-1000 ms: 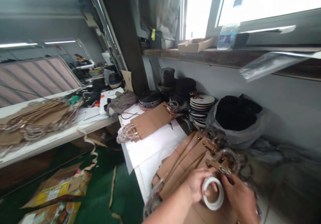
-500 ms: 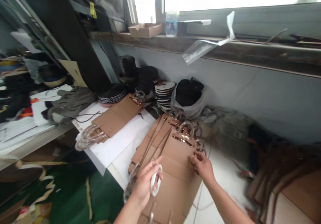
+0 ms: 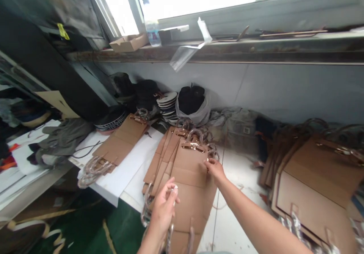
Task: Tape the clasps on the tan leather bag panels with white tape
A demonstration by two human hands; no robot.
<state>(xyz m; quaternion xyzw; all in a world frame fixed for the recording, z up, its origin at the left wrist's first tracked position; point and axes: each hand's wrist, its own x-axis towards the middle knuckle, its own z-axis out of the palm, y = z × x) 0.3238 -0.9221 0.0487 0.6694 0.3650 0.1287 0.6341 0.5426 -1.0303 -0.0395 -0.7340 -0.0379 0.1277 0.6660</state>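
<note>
On the white work surface [image 3: 231,197], a stack of flat tan cardboard bag panels [image 3: 189,185] lying lengthwise away from the body, between both hands. Right hand [image 3: 215,169] nearer the far gold clasp [image 3: 193,146], half-curled at the top edge, grip unclear; left hand [image 3: 164,208] closed around a mostly hidden white tape roll [image 3: 175,189].

The left hand [image 3: 164,210] grips a white roll [image 3: 174,189], mostly hidden by its fingers, above a fanned stack of kraft cardboard bag panels [image 3: 186,174]. The right hand [image 3: 215,170] touches the top panel's edge, near its rose-gold clasp [image 3: 193,146]. Another kraft stack [image 3: 313,174] lies well to the right.
</note>
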